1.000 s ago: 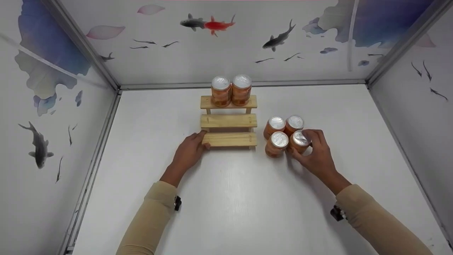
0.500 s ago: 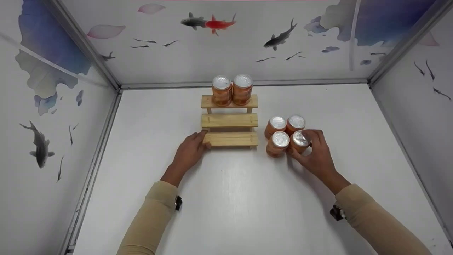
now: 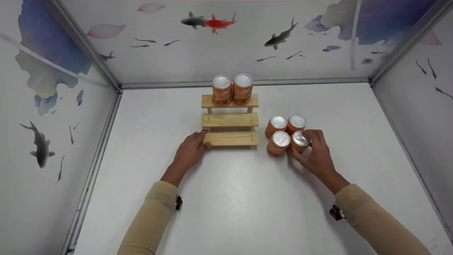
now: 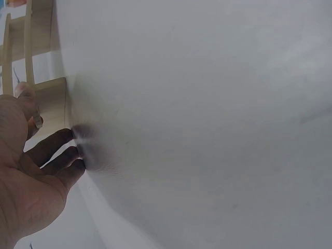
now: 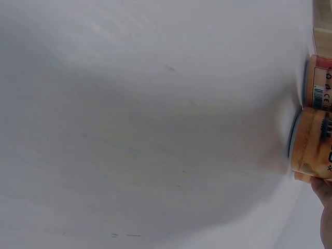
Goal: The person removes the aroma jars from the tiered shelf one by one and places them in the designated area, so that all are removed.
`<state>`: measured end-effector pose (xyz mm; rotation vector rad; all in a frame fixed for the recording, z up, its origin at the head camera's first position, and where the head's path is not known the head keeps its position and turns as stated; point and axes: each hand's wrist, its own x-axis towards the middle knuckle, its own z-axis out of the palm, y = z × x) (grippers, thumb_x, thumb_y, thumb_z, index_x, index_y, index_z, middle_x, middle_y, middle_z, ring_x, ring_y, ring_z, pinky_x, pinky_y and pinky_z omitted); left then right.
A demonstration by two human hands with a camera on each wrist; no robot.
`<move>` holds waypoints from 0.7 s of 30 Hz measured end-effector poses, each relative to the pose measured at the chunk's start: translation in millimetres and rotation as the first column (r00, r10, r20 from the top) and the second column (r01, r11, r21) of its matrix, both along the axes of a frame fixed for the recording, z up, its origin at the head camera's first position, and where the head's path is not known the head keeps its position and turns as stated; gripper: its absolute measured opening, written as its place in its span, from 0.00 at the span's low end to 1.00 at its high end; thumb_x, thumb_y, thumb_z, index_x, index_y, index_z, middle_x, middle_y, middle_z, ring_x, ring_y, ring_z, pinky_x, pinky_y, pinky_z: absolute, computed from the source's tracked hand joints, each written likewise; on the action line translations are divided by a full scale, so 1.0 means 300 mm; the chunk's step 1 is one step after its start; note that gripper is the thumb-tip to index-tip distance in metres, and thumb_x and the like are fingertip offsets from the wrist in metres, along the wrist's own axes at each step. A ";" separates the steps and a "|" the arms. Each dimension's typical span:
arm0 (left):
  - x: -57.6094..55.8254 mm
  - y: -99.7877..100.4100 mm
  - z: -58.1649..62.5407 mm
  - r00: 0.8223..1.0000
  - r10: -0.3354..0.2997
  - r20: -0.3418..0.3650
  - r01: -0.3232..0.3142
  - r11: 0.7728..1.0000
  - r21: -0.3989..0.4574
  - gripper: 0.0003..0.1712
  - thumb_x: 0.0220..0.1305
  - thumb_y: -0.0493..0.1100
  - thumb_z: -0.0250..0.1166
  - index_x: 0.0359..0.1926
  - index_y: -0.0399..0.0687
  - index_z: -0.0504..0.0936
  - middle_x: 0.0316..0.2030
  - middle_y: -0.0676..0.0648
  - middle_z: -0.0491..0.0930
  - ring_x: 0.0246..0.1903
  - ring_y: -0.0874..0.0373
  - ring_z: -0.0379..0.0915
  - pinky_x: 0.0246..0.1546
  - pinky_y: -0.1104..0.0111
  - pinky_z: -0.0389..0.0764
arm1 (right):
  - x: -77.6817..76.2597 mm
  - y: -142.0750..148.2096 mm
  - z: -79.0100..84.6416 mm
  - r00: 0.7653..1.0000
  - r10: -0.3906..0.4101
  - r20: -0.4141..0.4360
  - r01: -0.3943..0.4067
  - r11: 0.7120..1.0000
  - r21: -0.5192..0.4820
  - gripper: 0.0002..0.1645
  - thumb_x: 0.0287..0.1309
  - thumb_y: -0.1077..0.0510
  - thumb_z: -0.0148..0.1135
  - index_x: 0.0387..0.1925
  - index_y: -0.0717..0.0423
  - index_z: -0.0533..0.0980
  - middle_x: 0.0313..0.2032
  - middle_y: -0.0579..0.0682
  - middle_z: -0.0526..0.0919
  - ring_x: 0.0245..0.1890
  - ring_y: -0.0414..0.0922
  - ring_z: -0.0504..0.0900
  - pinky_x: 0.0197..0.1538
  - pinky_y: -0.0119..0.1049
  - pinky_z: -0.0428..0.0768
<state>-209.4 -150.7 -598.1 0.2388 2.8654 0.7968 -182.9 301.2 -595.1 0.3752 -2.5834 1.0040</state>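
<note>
My left hand (image 3: 189, 150) grips the left end of the lowest step of a three-step wooden rack (image 3: 231, 139). In the left wrist view the thumb (image 4: 26, 98) lies against the step's end, while the other fingers reach down near the tabletop. My right hand (image 3: 317, 159) pinches an orange can (image 3: 299, 138) with a silver lid between thumb and fingers. That can is the front right one of a close cluster standing right of the rack. Can sides (image 5: 311, 142) with printed labels show at the right wrist view's edge, a fingertip beside them.
Two matching cans (image 3: 222, 90) stand side by side on the rack's top step. The other clustered cans (image 3: 280, 140) stand upright on the white table (image 3: 226, 205). Printed white walls (image 3: 159, 60) with fish pictures enclose the table at the back and sides.
</note>
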 end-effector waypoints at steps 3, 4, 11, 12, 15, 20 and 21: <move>-0.001 0.000 -0.003 1.000 0.000 -0.003 0.000 1.000 0.000 0.39 0.85 0.65 0.55 0.87 0.56 0.64 0.80 0.34 0.71 0.82 0.36 0.64 0.81 0.41 0.69 | 0.000 -0.002 -0.001 1.000 -0.003 0.002 0.003 1.000 0.001 0.46 0.53 0.58 0.90 0.67 0.64 0.73 0.61 0.63 0.75 0.64 0.57 0.82 0.56 0.57 0.88; -0.001 0.000 -0.003 1.000 0.001 -0.004 -0.001 1.000 0.002 0.39 0.85 0.65 0.55 0.87 0.56 0.64 0.80 0.34 0.71 0.82 0.36 0.65 0.81 0.42 0.69 | 0.000 -0.003 -0.001 1.000 -0.003 0.002 0.003 1.000 0.002 0.46 0.53 0.58 0.90 0.67 0.64 0.73 0.61 0.63 0.75 0.65 0.57 0.82 0.56 0.57 0.88; 0.001 0.000 0.001 1.000 0.002 -0.009 -0.002 1.000 0.018 0.38 0.85 0.64 0.56 0.86 0.55 0.65 0.80 0.33 0.71 0.82 0.36 0.65 0.81 0.42 0.70 | -0.004 -0.002 -0.003 1.000 -0.006 0.015 0.006 1.000 -0.002 0.46 0.54 0.59 0.89 0.68 0.63 0.72 0.62 0.63 0.75 0.66 0.57 0.81 0.58 0.58 0.89; 0.001 0.000 0.001 1.000 -0.001 -0.015 0.001 1.000 0.016 0.39 0.85 0.64 0.56 0.86 0.55 0.65 0.79 0.33 0.72 0.81 0.36 0.66 0.81 0.41 0.70 | -0.004 -0.002 -0.003 1.000 -0.005 0.014 0.005 1.000 -0.002 0.45 0.54 0.59 0.89 0.68 0.63 0.72 0.62 0.63 0.75 0.65 0.58 0.81 0.58 0.58 0.89; 0.002 0.000 -0.001 0.999 -0.010 -0.031 0.010 1.000 0.016 0.39 0.84 0.64 0.57 0.86 0.55 0.66 0.79 0.33 0.73 0.81 0.36 0.67 0.80 0.41 0.71 | -0.004 -0.001 -0.004 1.000 0.003 0.009 -0.003 1.000 -0.003 0.45 0.54 0.59 0.88 0.68 0.63 0.72 0.62 0.64 0.75 0.66 0.58 0.81 0.58 0.59 0.89; 0.001 0.000 -0.003 0.999 -0.009 -0.042 0.010 1.000 0.022 0.38 0.84 0.64 0.58 0.85 0.54 0.67 0.78 0.33 0.73 0.80 0.35 0.68 0.79 0.41 0.72 | -0.004 -0.001 -0.003 1.000 0.008 0.008 -0.008 1.000 -0.010 0.45 0.54 0.59 0.88 0.68 0.62 0.72 0.62 0.63 0.74 0.66 0.58 0.81 0.59 0.59 0.88; 0.001 0.000 -0.002 0.999 -0.006 -0.038 0.007 1.000 0.023 0.38 0.84 0.64 0.58 0.85 0.55 0.67 0.78 0.33 0.73 0.80 0.35 0.67 0.80 0.41 0.72 | -0.004 -0.001 -0.003 1.000 0.007 0.011 -0.006 1.000 -0.011 0.45 0.54 0.59 0.88 0.68 0.62 0.72 0.62 0.63 0.74 0.66 0.58 0.81 0.59 0.59 0.88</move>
